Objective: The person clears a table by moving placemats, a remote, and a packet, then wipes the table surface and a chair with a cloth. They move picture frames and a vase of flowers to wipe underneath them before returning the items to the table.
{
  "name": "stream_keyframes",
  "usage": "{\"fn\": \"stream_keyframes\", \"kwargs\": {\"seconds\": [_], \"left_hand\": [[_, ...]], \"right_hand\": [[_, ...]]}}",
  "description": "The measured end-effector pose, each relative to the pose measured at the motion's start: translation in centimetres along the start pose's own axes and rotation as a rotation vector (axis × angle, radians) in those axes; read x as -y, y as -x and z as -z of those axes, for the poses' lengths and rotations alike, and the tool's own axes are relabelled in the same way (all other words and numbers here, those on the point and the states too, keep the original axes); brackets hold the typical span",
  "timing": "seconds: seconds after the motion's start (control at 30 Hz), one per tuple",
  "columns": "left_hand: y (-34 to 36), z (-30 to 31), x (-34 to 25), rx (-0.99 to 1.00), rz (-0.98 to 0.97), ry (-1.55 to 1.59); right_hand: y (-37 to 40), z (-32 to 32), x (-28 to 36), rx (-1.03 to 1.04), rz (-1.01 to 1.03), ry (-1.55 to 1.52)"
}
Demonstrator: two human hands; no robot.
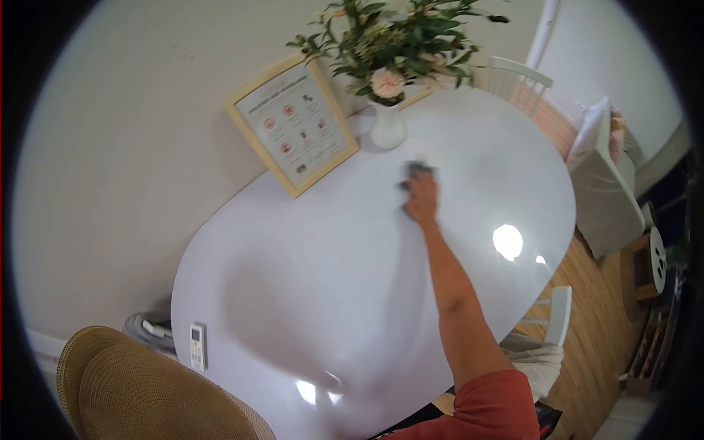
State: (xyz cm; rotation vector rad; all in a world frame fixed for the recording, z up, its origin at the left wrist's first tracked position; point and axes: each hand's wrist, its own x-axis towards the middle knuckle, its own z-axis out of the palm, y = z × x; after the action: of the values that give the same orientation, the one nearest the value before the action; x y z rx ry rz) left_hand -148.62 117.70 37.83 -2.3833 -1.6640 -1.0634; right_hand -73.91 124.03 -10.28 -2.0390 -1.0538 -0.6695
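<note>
My right hand (422, 202) reaches far across a glossy white oval table (308, 264). Its fingers press down on a dark grey cloth (419, 171), slightly blurred, lying against the tabletop. Just beyond the cloth stands a white vase (387, 128) with green leaves and a pale pink flower (387, 83). A wood-framed notice (297, 125) leans on the wall to the left of the vase. My left hand is out of view.
Near the table's left edge lies a white remote control (197, 346), beside golden woven placemats (147, 389). A grey coiled cable (147, 330) is behind them. Pale chairs (559, 315) and a covered sofa (605, 198) stand to the right.
</note>
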Motion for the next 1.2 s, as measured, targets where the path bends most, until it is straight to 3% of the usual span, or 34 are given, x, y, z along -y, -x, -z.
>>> {"fn": "stream_keyframes", "kwargs": {"seconds": [0.03,0.1,0.17,0.2,0.23,0.27,0.3,0.33,0.4,0.47,0.5,0.53,0.57,0.63,0.67,0.7,0.73,0.83,0.9,0.93,0.97,1.0,1.03,1.1,1.13,1.17,1.2], "left_hand": [[0.0,0.3,-1.9,0.004,0.017,-0.032],[-0.8,-0.9,-7.1,-0.058,0.512,0.015],[-1.0,-1.3,-9.6,-0.079,0.545,0.025],[-0.7,-1.1,-10.2,-0.094,0.559,0.052],[-0.1,0.5,-8.3,-0.099,0.569,0.039],[0.8,2.8,-4.4,-0.087,0.457,0.104],[1.5,4.3,-2.4,-0.073,0.345,0.168],[1.6,4.1,-3.4,-0.074,0.353,0.160],[1.3,2.8,-6.1,-0.194,0.593,-0.031],[2.5,4.4,-4.1,-0.197,0.644,-0.067],[3.3,5.3,-2.8,-0.194,0.685,-0.104],[4.2,6.0,-1.5,-0.199,0.690,-0.100],[5.3,6.7,-0.3,-0.194,0.712,-0.142],[6.5,7.4,0.7,-0.183,0.747,-0.189],[7.2,7.0,-0.1,-0.193,0.740,-0.159],[7.9,6.8,-0.2,-0.207,0.731,-0.128],[8.7,7.2,0.4,-0.213,0.740,-0.130],[11.0,10.1,2.8,-0.221,0.779,-0.037],[12.3,11.7,3.6,-0.229,0.801,0.021],[12.7,11.8,3.2,-0.234,0.807,0.015],[12.6,11.8,2.3,-0.230,0.795,0.007],[12.5,11.8,1.5,-0.222,0.782,0.000],[12.6,11.7,0.9,-0.218,0.792,-0.006],[12.5,11.8,0.0,-0.255,0.782,-0.059],[12.6,12.0,-0.1,-0.265,0.776,-0.061],[12.8,12.3,0.2,-0.261,0.769,-0.057],[13.0,12.4,0.5,-0.258,0.761,-0.048]], "right_hand": [[0.5,-2.4,4.7,0.118,0.139,-0.135],[4.4,-3.9,15.3,0.381,0.303,-0.450],[10.6,-0.8,24.6,0.753,0.519,-0.715],[15.2,1.9,28.5,0.838,0.625,-0.801],[18.7,6.5,32.2,0.992,0.747,-0.777],[25.3,9.3,34.5,0.938,0.711,-0.983],[29.1,13.8,35.0,1.100,0.714,-1.015],[30.1,18.1,34.2,1.009,1.098,-0.907],[29.5,23.4,30.2,1.212,1.046,-1.143],[29.1,24.7,24.4,1.234,0.870,-1.029],[26.8,24.4,21.2,1.167,0.787,-0.873],[21.1,25.5,18.9,1.352,0.733,-0.447],[21.5,23.1,14.8,1.093,0.484,-0.298],[13.4,19.1,10.7,0.849,0.170,0.151],[11.3,16.3,8.5,0.430,0.088,0.197],[9.4,11.3,5.9,0.214,-0.083,0.240],[7.2,7.4,4.8,0.131,-0.076,0.317],[2.0,0.6,13.1,0.241,0.071,-0.126],[4.3,-3.5,22.1,0.275,0.304,-0.403],[6.8,-4.3,26.8,0.439,0.391,-0.494],[9.7,-2.0,31.7,0.472,0.462,-0.670],[12.7,0.1,35.5,0.640,0.563,-0.777],[16.7,3.0,38.7,0.645,0.616,-0.856],[24.2,10.0,42.5,0.912,0.730,-1.054],[26.2,15.2,43.9,1.188,0.891,-0.845],[30.9,18.1,42.7,1.074,1.069,-1.007],[33.9,21.6,41.1,1.119,1.163,-0.978]]}}
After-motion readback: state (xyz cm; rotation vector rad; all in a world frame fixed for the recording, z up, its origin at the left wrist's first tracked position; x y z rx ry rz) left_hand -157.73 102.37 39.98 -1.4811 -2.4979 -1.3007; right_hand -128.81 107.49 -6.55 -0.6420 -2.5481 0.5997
